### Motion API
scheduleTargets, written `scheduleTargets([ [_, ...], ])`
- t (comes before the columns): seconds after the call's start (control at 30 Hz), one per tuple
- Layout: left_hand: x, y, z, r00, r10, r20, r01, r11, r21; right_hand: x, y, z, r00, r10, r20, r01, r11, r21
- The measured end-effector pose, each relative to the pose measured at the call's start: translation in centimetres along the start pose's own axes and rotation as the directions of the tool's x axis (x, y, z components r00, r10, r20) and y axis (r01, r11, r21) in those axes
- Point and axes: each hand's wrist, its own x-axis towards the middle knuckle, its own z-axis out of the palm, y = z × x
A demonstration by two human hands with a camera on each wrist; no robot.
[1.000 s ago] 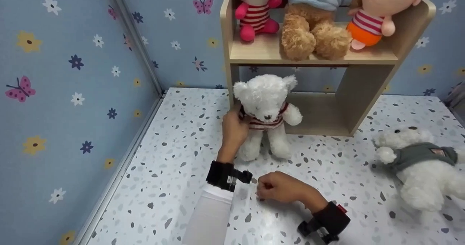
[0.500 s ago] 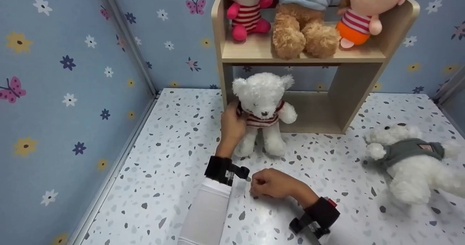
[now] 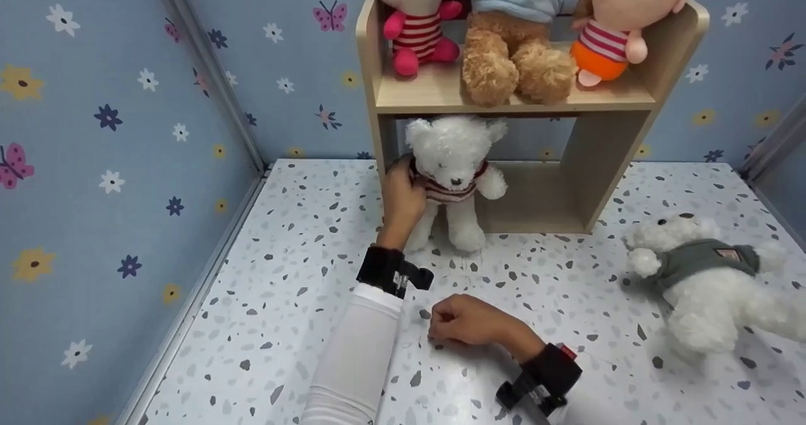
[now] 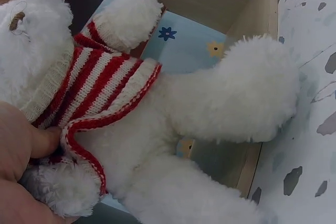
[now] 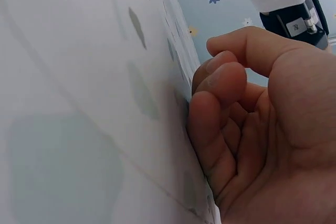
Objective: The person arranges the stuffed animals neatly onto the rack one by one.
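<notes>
A white teddy bear [image 3: 463,218] in a red-and-white striped sweater is upright at the left part of the shelf's lower compartment, its feet in front of the base board. My left hand [image 3: 403,199] grips it by the arm and side. In the left wrist view the thumb presses on the sweater [image 4: 100,85], above the bear's furry paw [image 4: 65,187]. Nearer to me, my right hand [image 3: 466,320] rests on the speckled surface, fingers loosely curled. Nothing shows inside that hand [image 5: 262,124] in the right wrist view.
The wooden shelf [image 3: 604,160] stands against the flowered wall. On its upper board sit a pink-limbed doll [image 3: 420,38], a brown teddy bear [image 3: 491,66] and a doll in orange shorts [image 3: 601,56]. Another white bear in a green sweater [image 3: 699,264] lies at the right.
My left hand has moved the white teddy bear back toward the shelf, its head now just below the upper board. The right hand stays on the surface. The head view has shifted slightly.
</notes>
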Motion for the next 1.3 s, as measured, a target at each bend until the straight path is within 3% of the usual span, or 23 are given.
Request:
scheduleTargets([
  [0.27,1.1,-0.4,1.0,0.998,-0.045,-0.038,0.048,0.997,0.068,0.5,-0.1,0.4,1.000,0.017,0.006,-0.018,0.996,0.089],
  [0.37,1.5,-0.5,1.4,0.995,-0.088,-0.056,0.092,0.993,0.074,0.5,0.0,0.4,0.999,0.021,0.024,-0.024,0.989,0.144],
  [0.5,2.0,-0.6,2.0,0.990,-0.138,-0.027,0.139,0.988,0.060,0.3,0.4,0.4,0.999,0.015,0.048,-0.024,0.979,0.204],
  [0.77,3.4,-1.1,2.3,0.985,-0.170,-0.005,0.170,0.983,0.070,0.4,0.7,0.2,0.998,-0.001,0.068,-0.017,0.964,0.264],
  [0.97,4.2,-1.5,3.1,0.986,-0.165,-0.002,0.165,0.985,0.043,0.4,0.9,-0.3,0.999,-0.021,0.047,0.009,0.970,0.244],
  [1.13,4.5,-1.7,4.1,0.988,-0.146,-0.058,0.146,0.989,-0.006,0.5,1.1,-0.5,0.999,-0.022,0.048,0.009,0.967,0.255],
  [1.3,4.6,-2.1,5.0,0.986,-0.125,-0.111,0.128,0.992,0.013,0.4,0.9,-0.4,0.999,-0.022,0.036,0.012,0.969,0.248],
])
